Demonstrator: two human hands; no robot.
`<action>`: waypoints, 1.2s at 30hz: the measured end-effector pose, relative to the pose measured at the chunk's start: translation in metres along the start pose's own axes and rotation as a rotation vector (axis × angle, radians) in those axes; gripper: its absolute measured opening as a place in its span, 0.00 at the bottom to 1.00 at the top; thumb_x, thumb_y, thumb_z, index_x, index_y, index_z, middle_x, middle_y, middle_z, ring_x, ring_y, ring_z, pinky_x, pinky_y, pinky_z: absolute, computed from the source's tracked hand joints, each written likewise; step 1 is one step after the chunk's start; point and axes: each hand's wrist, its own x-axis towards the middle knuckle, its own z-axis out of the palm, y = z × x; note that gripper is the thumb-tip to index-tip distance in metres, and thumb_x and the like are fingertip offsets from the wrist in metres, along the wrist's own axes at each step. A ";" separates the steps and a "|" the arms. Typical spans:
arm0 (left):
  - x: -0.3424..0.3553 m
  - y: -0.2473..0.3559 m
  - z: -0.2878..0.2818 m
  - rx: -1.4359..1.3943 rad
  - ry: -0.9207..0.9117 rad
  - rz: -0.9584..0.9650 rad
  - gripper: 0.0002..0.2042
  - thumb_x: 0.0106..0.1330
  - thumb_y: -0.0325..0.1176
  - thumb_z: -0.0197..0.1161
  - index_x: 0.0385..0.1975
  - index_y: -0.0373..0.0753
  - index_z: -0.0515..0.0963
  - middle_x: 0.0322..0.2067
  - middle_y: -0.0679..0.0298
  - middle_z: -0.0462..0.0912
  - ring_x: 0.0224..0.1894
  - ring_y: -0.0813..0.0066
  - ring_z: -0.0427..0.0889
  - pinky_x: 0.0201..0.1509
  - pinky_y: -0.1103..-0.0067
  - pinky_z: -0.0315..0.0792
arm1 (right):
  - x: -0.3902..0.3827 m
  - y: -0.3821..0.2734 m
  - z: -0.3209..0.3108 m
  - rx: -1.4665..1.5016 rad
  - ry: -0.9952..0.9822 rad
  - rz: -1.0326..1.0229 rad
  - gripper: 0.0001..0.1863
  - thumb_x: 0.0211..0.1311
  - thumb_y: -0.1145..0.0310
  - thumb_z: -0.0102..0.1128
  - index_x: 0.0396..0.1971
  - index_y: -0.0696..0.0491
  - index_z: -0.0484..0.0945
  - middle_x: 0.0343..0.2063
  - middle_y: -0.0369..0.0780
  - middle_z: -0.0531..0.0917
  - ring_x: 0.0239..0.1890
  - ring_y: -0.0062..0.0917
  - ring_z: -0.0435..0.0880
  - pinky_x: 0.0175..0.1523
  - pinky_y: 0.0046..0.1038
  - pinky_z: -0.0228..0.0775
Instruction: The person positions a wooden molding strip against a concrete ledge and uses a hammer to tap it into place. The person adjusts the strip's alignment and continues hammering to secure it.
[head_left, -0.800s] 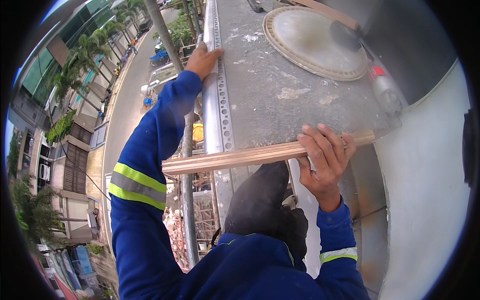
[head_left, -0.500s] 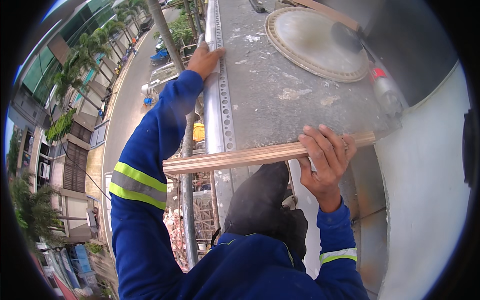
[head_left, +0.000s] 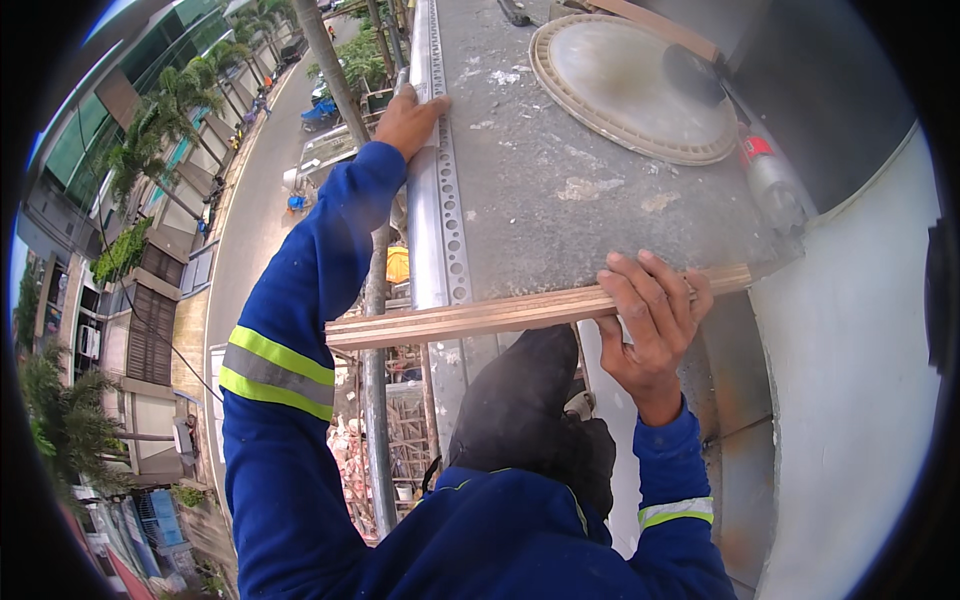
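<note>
Crosswise at the near end of a grey concrete ledge [head_left: 610,225] lies a layered plywood strip [head_left: 470,322], its left end jutting past the perforated metal edge trim [head_left: 454,235] and over a scaffold pole [head_left: 375,430]. The right hand [head_left: 648,325] is clamped on the strip toward its right end, four fingers over the top and the thumb underneath. Farther up, the left hand [head_left: 408,125] rests on the trim, its thumb spread apart from the fingers and lying over the holes; the fingers bend at the outer side, and I cannot tell how tightly they close. Beyond, a round pale plastic lid [head_left: 630,85] lies on the ledge, near a clear plastic bottle [head_left: 774,185] with a red label.
</note>
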 end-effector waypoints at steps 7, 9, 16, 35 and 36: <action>0.001 -0.002 0.002 -0.028 -0.010 0.013 0.47 0.67 0.56 0.63 0.68 0.16 0.59 0.66 0.30 0.67 0.71 0.47 0.68 0.73 0.75 0.60 | -0.001 0.000 0.000 0.000 -0.003 0.000 0.15 0.56 0.67 0.69 0.45 0.40 0.87 0.52 0.26 0.87 0.60 0.25 0.79 0.73 0.44 0.47; 0.002 -0.003 0.001 -0.017 -0.011 0.014 0.47 0.67 0.56 0.63 0.69 0.16 0.59 0.66 0.30 0.66 0.71 0.48 0.68 0.74 0.75 0.59 | -0.001 0.001 0.000 0.000 -0.007 0.000 0.15 0.56 0.67 0.68 0.45 0.40 0.87 0.52 0.26 0.87 0.60 0.25 0.79 0.73 0.44 0.47; 0.003 -0.006 0.008 -0.061 0.111 0.055 0.35 0.66 0.47 0.66 0.59 0.20 0.68 0.50 0.40 0.80 0.51 0.55 0.82 0.56 0.72 0.73 | 0.000 0.001 -0.001 -0.008 -0.008 -0.006 0.14 0.57 0.65 0.68 0.45 0.40 0.87 0.51 0.26 0.87 0.60 0.25 0.79 0.73 0.44 0.47; 0.008 -0.016 0.014 -0.074 0.174 0.078 0.29 0.65 0.46 0.67 0.51 0.21 0.75 0.42 0.40 0.86 0.45 0.53 0.88 0.51 0.68 0.79 | 0.000 0.000 -0.001 -0.011 -0.011 0.002 0.13 0.59 0.64 0.68 0.45 0.40 0.87 0.51 0.26 0.87 0.59 0.25 0.79 0.74 0.44 0.47; 0.009 -0.015 0.014 -0.059 0.178 0.081 0.29 0.65 0.46 0.67 0.51 0.22 0.75 0.42 0.40 0.86 0.46 0.52 0.88 0.52 0.67 0.78 | 0.000 0.000 -0.001 -0.010 -0.010 0.000 0.13 0.58 0.64 0.68 0.45 0.40 0.87 0.51 0.26 0.87 0.59 0.25 0.79 0.74 0.44 0.46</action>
